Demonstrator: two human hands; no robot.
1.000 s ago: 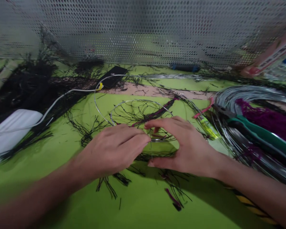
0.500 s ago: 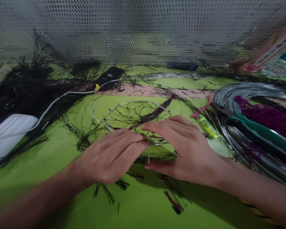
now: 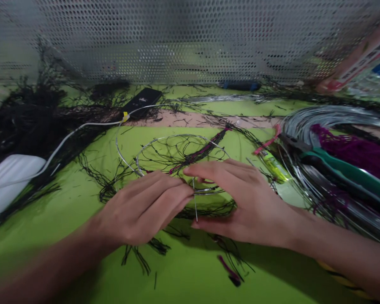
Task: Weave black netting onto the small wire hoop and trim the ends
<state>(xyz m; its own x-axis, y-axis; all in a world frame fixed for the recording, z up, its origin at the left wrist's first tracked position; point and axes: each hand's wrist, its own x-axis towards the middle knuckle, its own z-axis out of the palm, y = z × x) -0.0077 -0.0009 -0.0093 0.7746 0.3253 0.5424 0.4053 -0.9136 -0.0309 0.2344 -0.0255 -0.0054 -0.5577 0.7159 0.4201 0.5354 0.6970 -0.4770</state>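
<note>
A wire ring (image 3: 177,136) strung with a web of black threads lies in front of me, a dark bundle with magenta strands (image 3: 205,148) running across it. My left hand (image 3: 145,207) is closed over the ring's near side, its fingertips pressed together at the rim. A thin short wire (image 3: 195,207) stands upright beside those fingertips. My right hand (image 3: 240,198) spans this wire, with the thumb at its lower end and the index finger at its upper end. The remaining right fingers curl behind, partly hidden.
On the right lie coiled wire (image 3: 319,114), green-handled pliers (image 3: 342,169), magenta yarn (image 3: 351,145) and a yellow-green lighter (image 3: 274,166). Black fibres (image 3: 25,114), a white box-shaped object (image 3: 15,177) with a cable and a black power bank-like slab (image 3: 144,101) are left. Perforated metal (image 3: 190,42) stands behind.
The short wire now leans slightly, its lower end nearer the right thumb. Both hands have shifted slightly left in view, along with most of the scene.
</note>
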